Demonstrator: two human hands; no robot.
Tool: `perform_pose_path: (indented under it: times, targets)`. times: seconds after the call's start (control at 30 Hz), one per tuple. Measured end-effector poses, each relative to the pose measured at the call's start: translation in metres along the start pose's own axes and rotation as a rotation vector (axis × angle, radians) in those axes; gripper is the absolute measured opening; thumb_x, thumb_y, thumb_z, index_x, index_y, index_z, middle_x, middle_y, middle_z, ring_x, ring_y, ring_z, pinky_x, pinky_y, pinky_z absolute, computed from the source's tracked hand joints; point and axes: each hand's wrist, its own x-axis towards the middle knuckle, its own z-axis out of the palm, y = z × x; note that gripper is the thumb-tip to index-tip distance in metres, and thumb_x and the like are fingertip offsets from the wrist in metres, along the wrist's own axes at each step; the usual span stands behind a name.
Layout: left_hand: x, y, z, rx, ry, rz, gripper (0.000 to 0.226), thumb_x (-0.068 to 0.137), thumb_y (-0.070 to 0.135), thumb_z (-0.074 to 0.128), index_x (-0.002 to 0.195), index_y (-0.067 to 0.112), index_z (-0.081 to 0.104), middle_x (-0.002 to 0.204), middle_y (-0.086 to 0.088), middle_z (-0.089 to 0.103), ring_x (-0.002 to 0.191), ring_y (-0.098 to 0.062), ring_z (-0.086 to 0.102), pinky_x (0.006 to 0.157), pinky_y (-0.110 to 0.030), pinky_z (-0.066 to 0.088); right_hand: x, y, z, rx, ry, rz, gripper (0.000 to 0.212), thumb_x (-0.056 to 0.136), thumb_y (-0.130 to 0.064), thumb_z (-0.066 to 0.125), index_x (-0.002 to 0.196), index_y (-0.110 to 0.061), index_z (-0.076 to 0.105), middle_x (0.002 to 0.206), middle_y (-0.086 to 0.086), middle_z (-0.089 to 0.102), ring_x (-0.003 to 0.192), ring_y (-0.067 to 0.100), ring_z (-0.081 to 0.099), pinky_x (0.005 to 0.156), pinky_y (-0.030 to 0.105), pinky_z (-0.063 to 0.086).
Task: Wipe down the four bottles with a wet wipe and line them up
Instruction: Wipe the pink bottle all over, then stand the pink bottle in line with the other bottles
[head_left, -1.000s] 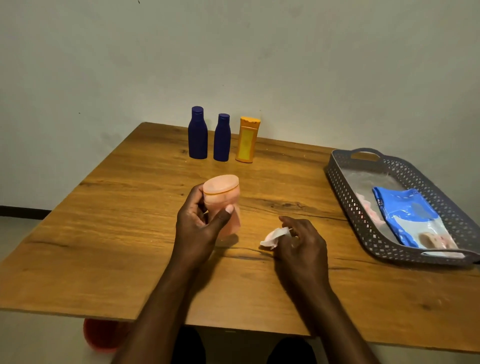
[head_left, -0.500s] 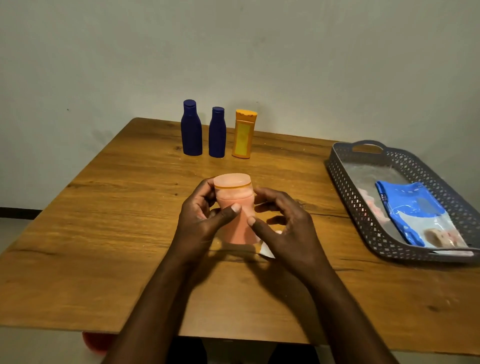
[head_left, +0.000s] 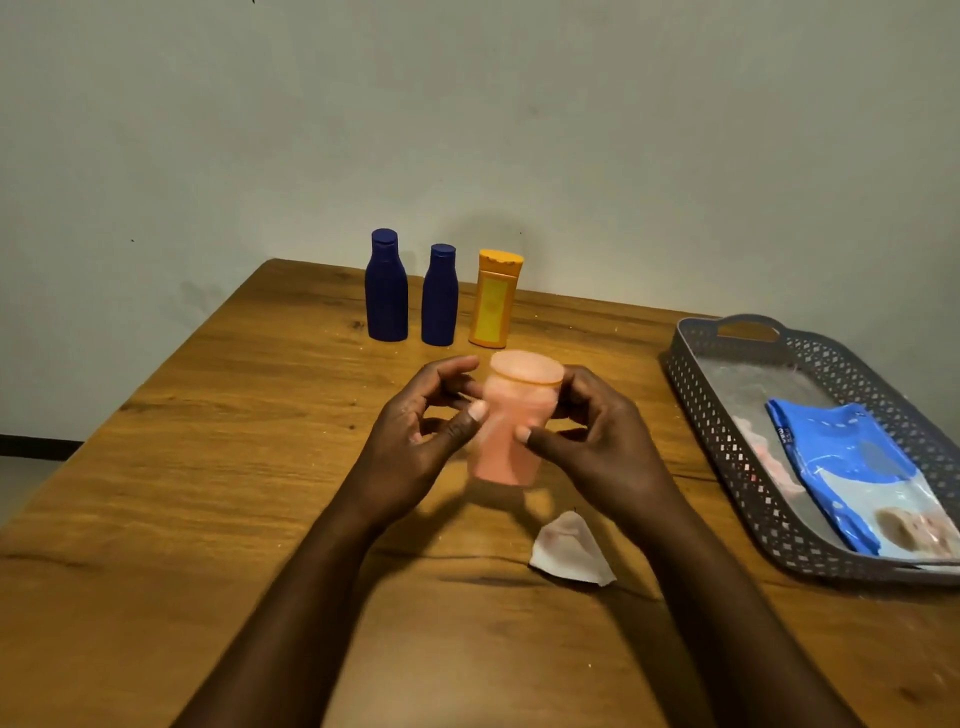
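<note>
I see the pink bottle held between both hands above the wooden table, blurred. My left hand curls round its left side, thumb tip on the front; my right hand curls round the right side, thumb pressing the front lower down. The wet wipe lies loose on the table, near my right wrist. Half a second ago the bottle sat lower and the wipe was tucked under the right hand; now the bottle is farther forward, toward the two blue bottles and the orange bottle standing in a row.
</note>
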Motion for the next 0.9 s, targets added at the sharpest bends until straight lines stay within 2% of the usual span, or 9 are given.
perform_pose_path:
  times: [0.1,0.23,0.33,0.47,0.67,0.9]
  targets:
    - [0.009,-0.018,-0.002,0.013,0.025,-0.096,0.037,0.091,0.03,0.061,0.125,0.037,0.049,0.109,0.006,0.062,0.102,-0.004,0.059,0.084,-0.028,0.053,0.03,0.001,-0.016,0.073,0.059,0.039,0.048,0.081,-0.009,0.07,0.123,-0.026,0.054,0.116,-0.008,0.064,0.106,0.007,0.059,0.089,0.034,0.053]
    - [0.008,-0.037,0.002,-0.061,0.011,-0.225,0.034,0.093,0.023,0.06,0.119,0.043,0.054,0.104,0.001,0.062,0.1,-0.016,0.062,0.088,-0.032,0.055,0.086,0.014,-0.033,0.05,0.168,0.054,0.041,0.083,-0.002,0.067,0.117,-0.022,0.055,0.109,-0.005,0.063,0.103,0.016,0.06,0.091,0.041,0.053]
    - [0.009,-0.044,0.004,-0.011,0.011,-0.214,0.033,0.093,0.023,0.058,0.119,0.043,0.053,0.102,0.002,0.063,0.096,-0.012,0.061,0.083,-0.024,0.054,0.129,0.035,-0.037,0.019,0.245,0.099,0.042,0.084,0.0,0.067,0.12,-0.016,0.055,0.113,0.002,0.063,0.103,0.022,0.06,0.092,0.046,0.053]
    - [0.012,-0.049,0.005,-0.002,0.021,-0.212,0.033,0.093,0.02,0.059,0.118,0.042,0.053,0.099,0.0,0.063,0.091,-0.007,0.059,0.075,-0.013,0.05,0.167,0.063,-0.028,-0.02,0.279,0.171,0.049,0.084,0.001,0.067,0.129,-0.012,0.051,0.126,0.007,0.059,0.114,0.025,0.056,0.095,0.044,0.051]
    - [0.015,-0.061,0.005,0.021,0.035,-0.233,0.032,0.094,0.024,0.059,0.116,0.046,0.052,0.096,0.001,0.064,0.093,-0.013,0.061,0.081,-0.029,0.053,0.187,0.089,-0.018,-0.073,0.259,0.227,0.051,0.086,-0.001,0.065,0.133,-0.011,0.047,0.134,0.009,0.054,0.123,0.027,0.051,0.1,0.045,0.048]
    - [0.016,-0.066,0.007,0.049,0.029,-0.217,0.031,0.094,0.025,0.059,0.118,0.043,0.053,0.095,0.002,0.065,0.091,-0.012,0.062,0.084,-0.035,0.054,0.191,0.097,-0.014,-0.085,0.252,0.197,0.05,0.089,0.001,0.061,0.134,-0.01,0.044,0.137,0.01,0.051,0.125,0.028,0.049,0.101,0.044,0.047]
